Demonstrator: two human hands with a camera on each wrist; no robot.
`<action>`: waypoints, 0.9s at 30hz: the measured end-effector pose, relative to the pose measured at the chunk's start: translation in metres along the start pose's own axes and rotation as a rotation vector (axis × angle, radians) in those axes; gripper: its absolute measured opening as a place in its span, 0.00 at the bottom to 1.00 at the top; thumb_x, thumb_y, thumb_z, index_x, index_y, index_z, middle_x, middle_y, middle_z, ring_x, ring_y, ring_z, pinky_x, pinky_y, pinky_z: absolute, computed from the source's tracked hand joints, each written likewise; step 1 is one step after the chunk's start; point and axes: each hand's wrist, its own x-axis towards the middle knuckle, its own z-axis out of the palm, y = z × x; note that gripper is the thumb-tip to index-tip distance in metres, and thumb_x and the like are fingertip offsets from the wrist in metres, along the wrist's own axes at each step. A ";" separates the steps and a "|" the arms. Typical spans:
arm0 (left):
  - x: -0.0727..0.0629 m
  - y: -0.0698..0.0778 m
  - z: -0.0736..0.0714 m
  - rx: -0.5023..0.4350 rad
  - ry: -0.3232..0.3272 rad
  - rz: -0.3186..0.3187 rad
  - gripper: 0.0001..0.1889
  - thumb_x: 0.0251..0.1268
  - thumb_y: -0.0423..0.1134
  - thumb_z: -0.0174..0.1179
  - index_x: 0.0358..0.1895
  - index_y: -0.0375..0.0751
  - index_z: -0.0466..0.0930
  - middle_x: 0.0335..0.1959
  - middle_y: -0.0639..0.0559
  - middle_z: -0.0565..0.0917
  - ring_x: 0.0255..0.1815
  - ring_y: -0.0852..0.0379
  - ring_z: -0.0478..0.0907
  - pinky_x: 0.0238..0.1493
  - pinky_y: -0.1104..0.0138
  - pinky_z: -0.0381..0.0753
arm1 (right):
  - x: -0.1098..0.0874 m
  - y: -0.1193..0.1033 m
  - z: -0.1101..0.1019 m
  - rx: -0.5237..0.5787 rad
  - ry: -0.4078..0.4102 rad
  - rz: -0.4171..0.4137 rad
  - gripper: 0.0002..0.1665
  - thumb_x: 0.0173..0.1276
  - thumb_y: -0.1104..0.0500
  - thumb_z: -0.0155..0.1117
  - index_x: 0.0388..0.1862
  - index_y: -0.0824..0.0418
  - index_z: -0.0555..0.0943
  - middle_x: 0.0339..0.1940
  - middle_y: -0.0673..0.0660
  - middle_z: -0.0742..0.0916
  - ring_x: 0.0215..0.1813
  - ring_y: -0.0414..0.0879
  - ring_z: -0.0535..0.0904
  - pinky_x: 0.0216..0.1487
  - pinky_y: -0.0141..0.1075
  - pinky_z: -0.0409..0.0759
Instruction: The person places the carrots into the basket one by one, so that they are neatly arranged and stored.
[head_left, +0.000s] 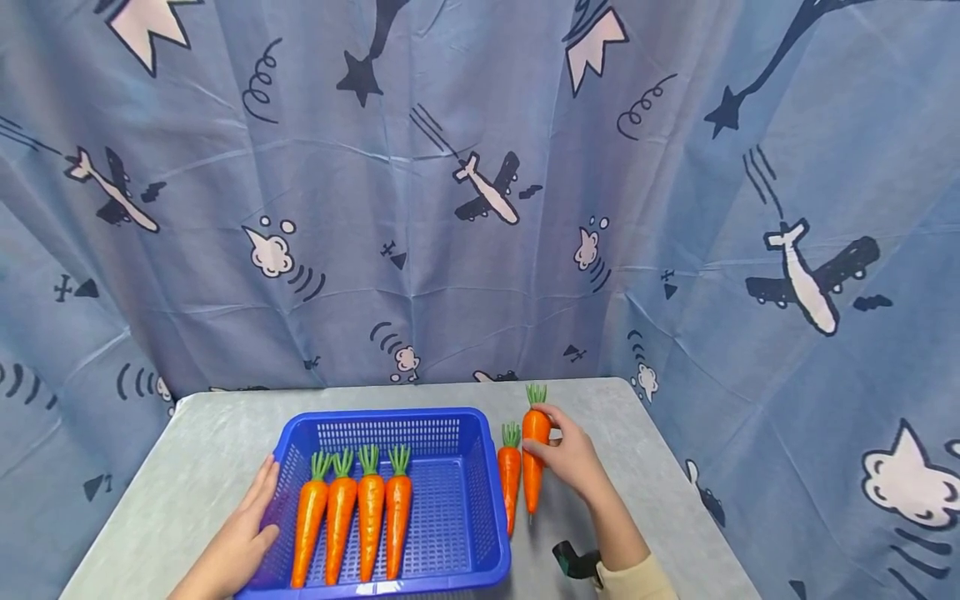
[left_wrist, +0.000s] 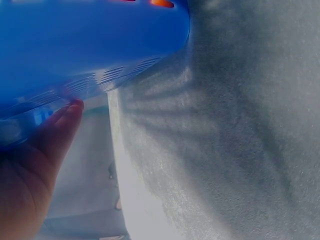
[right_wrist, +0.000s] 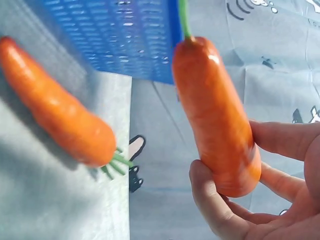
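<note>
My right hand [head_left: 566,450] grips an orange carrot [head_left: 533,454] with green stalks, thumb and fingers round its side. The right wrist view shows this carrot [right_wrist: 215,120] tilted between the fingertips, above the table. Just left of it, a second carrot [head_left: 509,475] lies on the table along the basket's right side. My left hand [head_left: 236,529] lies against the left outer wall of the blue plastic basket [head_left: 438,533], fingers straight. In the left wrist view a digit [left_wrist: 62,127] of that hand touches the slotted wall. Several carrots [head_left: 371,517] lie side by side in the basket's left half, stalks pointing away.
The grey table [head_left: 217,433] ends at a blue patterned curtain [head_left: 420,250] behind it and at the right. A black device [head_left: 576,560] sits at my right wrist. The basket's right half shows its bare bottom.
</note>
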 end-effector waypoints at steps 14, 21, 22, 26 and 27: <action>0.001 0.001 0.000 0.004 0.025 0.036 0.44 0.59 0.23 0.55 0.80 0.27 0.45 0.82 0.30 0.43 0.75 0.19 0.50 0.58 0.95 0.31 | 0.005 -0.043 0.017 0.136 -0.081 -0.077 0.34 0.65 0.61 0.70 0.70 0.51 0.74 0.60 0.64 0.80 0.40 0.51 0.83 0.39 0.43 0.89; 0.001 0.003 -0.001 0.011 0.006 -0.002 0.44 0.60 0.24 0.54 0.80 0.30 0.44 0.83 0.33 0.42 0.76 0.21 0.49 0.57 0.91 0.29 | 0.005 -0.062 0.032 0.132 -0.134 -0.123 0.34 0.65 0.59 0.70 0.70 0.52 0.73 0.61 0.64 0.80 0.40 0.50 0.83 0.38 0.41 0.88; 0.001 0.003 -0.001 0.012 0.009 0.002 0.44 0.60 0.24 0.55 0.80 0.29 0.45 0.82 0.32 0.42 0.76 0.20 0.49 0.57 0.92 0.30 | 0.006 -0.064 0.035 0.132 -0.148 -0.132 0.33 0.65 0.59 0.70 0.70 0.52 0.73 0.61 0.63 0.80 0.41 0.50 0.83 0.38 0.42 0.88; 0.001 0.002 -0.001 0.010 0.019 0.014 0.44 0.59 0.24 0.55 0.80 0.28 0.45 0.82 0.31 0.43 0.75 0.20 0.49 0.57 0.93 0.30 | 0.009 -0.070 0.046 0.124 -0.216 -0.146 0.33 0.67 0.58 0.70 0.70 0.48 0.73 0.62 0.63 0.79 0.47 0.53 0.82 0.39 0.41 0.89; 0.001 0.002 0.000 0.009 0.022 0.018 0.44 0.59 0.24 0.55 0.80 0.28 0.45 0.82 0.31 0.43 0.75 0.19 0.50 0.57 0.94 0.30 | 0.010 -0.071 0.049 0.121 -0.233 -0.152 0.33 0.67 0.57 0.69 0.70 0.49 0.72 0.62 0.63 0.79 0.48 0.53 0.81 0.40 0.42 0.89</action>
